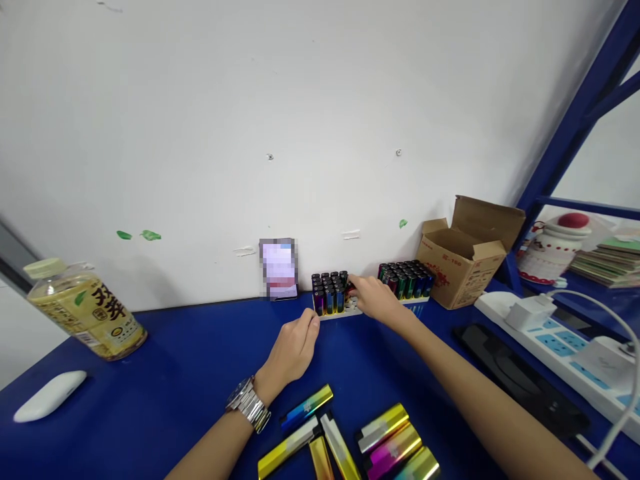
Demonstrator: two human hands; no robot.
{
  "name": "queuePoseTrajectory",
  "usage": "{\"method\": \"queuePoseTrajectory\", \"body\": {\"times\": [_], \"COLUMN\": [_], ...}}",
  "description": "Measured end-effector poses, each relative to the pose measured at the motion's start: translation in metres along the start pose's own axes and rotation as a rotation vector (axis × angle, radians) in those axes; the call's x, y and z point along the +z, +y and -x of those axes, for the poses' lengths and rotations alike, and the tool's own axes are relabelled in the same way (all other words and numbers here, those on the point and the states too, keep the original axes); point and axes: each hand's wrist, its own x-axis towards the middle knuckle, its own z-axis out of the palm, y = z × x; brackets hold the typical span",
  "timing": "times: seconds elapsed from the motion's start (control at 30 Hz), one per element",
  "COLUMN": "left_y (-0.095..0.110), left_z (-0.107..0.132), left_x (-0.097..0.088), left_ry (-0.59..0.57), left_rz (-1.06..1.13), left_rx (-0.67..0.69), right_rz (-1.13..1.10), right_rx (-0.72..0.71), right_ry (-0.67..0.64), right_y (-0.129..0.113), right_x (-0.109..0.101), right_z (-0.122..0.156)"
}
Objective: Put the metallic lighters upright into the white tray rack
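Ref. point: part-filled tray by the wall on blue table. Step judged in hand: slotting lighters upright into it; empty slots remained at its R end. R hand was at that end, fingers among the lighters; grip not discernible. L hand was curled nearly closed at the tray's front-L corner, nothing visible in it. Loose lighters lay well in front of tray. Next move would, in my judgement, require picking one and aligning it upright. Full tray sat just R of ref. Bottle, far L: large Chinese characters. Box, further R: red print, illegible.
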Motion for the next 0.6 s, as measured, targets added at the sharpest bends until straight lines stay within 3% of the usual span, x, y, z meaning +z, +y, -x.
{"method": "queuePoseTrajectory", "body": {"times": [0.17, 0.33, 0.4, 0.5, 0.6], "left_y": [0.0, 0.002, 0.002, 0.002, 0.003], "left_z": [-0.001, -0.001, -0.001, -0.002, -0.006], "left_x": [0.0, -0.001, -0.001, -0.001, -0.005], "left_ry": [-0.003, 0.01, 0.015, 0.0, -0.061], "left_rz": [-0.038, -0.048, -0.044, -0.028, -0.008], "left_rx": [0.007, 0.034, 0.04, 0.033, -0.001], "right_rz": [0.105, 0.11, 0.031, -0.171, -0.24], "right_rx": [0.107, 0.155, 0.032, -0.327, -0.509], "right_ry": [-0.062, -0.128, -0.234, -0.562, -0.675], "right_y": [-0.019, -0.026, -0.026, -0.023, -0.022], "right_x": [-0.012, -0.017, -0.025, -0.039, -0.044], "right_z": [-0.001, 0.021, 0.036, 0.061, 0.085]}}
